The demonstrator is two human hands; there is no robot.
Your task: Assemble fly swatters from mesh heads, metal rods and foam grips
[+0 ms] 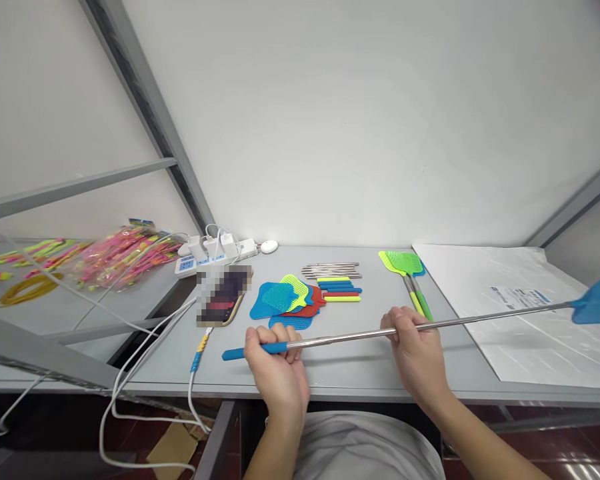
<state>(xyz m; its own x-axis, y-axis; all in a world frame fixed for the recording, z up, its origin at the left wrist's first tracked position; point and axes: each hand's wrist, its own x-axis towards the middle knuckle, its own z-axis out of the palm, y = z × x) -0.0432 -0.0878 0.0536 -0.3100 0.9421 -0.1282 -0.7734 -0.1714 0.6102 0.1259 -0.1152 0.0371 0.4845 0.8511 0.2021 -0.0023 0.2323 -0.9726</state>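
Note:
Stretched out across the desk's front is a blue fly swatter [350,335] with a long metal telescopic rod. My left hand [279,367] is closed round its blue handle, and my right hand [414,350] grips the rod near its middle. The blue swatter head [597,300] points right and runs out of view. Beyond my left hand lie loose swatter heads [285,299] in blue, yellow and red. Behind them are several metal rods [330,270] and coloured handles [340,289]. Swatters with green and yellow heads [401,262] lie past my right hand.
A phone [226,297] with a cable lies at the left, by a power strip [215,257] with plugged-in chargers. A white wrapped sheet [510,313] covers the right of the desk. White cables [117,390] hang over the left edge. Bagged pink items [130,253] lie further left.

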